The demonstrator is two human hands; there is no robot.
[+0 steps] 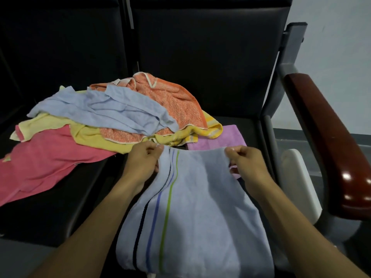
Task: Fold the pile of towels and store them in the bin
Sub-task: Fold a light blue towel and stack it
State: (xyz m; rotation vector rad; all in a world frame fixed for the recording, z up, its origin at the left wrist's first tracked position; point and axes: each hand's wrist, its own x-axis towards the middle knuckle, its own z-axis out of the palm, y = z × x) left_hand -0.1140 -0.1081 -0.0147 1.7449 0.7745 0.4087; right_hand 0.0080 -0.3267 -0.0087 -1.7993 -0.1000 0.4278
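Observation:
A pale blue towel [200, 207] with dark, blue and green stripes hangs in front of me over the seat edge. My left hand [143, 160] pinches its upper left corner and my right hand [248, 164] pinches its upper right corner. Behind them a loose pile lies on the black seats: a pink towel [40, 163], yellow towels [96, 137], a light blue towel [112, 111] and an orange towel [176, 99]. A folded purple towel [218, 138] lies flat on the seat behind my right hand. No bin is in view.
The black seats [230, 77] have upright backrests behind the pile. A dark red wooden armrest [329, 141] on a grey frame stands at the right, with a white object [301, 177] below it. A pale wall is at the far right.

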